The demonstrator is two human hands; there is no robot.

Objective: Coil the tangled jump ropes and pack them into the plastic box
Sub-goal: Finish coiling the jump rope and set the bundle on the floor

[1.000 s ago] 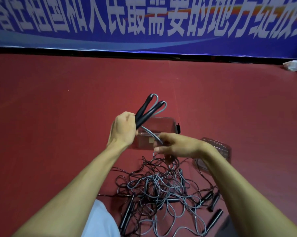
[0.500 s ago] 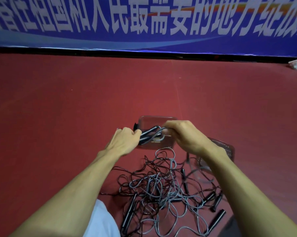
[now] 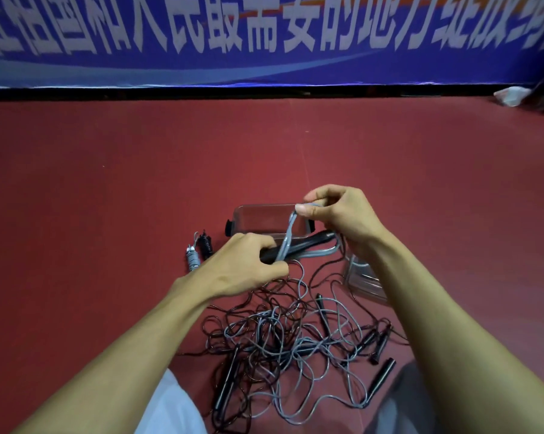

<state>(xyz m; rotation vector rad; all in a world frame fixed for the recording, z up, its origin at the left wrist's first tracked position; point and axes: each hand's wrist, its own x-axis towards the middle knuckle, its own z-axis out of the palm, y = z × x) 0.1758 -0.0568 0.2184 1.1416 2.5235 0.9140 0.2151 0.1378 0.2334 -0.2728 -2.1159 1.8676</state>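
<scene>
Gripping a pair of black handles (image 3: 308,244) sideways, the left hand (image 3: 239,270) had its fingers curled tight round their near end, just in front of the clear box (image 3: 251,219). The right hand (image 3: 339,216) was above and to the right, thumb and forefinger pinching a grey cord (image 3: 287,236) that ran down in a doubled strand across the handles. More of that cord bent round the handles' far end. The box stood open on the red floor (image 3: 107,198), and I could not tell whether anything lay in it. A clear lid (image 3: 363,281) lay to its right, partly hidden by the right forearm. Left of the box two small coiled ropes (image 3: 198,250), one grey and one black, lay side by side on the floor. Nearer the person the tangle (image 3: 280,333) of grey and black cords sprawled on the floor, with more black handles sticking out of it. A blue banner (image 3: 264,36) with white characters ran along the far wall.
</scene>
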